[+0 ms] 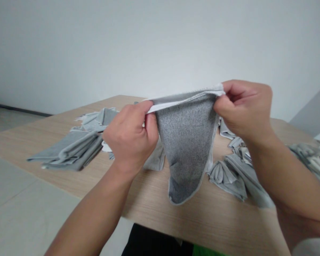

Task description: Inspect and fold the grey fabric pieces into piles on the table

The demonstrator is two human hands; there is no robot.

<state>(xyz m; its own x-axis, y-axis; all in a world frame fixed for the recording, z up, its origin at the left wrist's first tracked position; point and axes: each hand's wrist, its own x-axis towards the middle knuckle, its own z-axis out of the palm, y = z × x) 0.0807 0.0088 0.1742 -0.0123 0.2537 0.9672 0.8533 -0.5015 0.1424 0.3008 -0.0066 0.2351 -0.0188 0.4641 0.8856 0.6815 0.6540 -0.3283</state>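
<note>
Held up in front of me is a grey cloth [189, 142] with a whitish stitched edge along its top. It tapers downward to a rounded lower end and hangs just over the table. My left hand [134, 131] pinches the top edge at its left end between thumb and curled fingers. At the other end, my right hand [245, 103] grips the same edge, slightly higher. Between the two hands the edge is pulled taut, and a fold opens along it. Both hands hide parts of the cloths lying behind them.
On the wooden table [154, 199], folded grey cloths [77, 149] lie to the left. A crumpled grey cloth [229, 174] lies right of centre, and a further pile [314, 160] sits at the far right. A pale wall [149, 46] stands behind the table.
</note>
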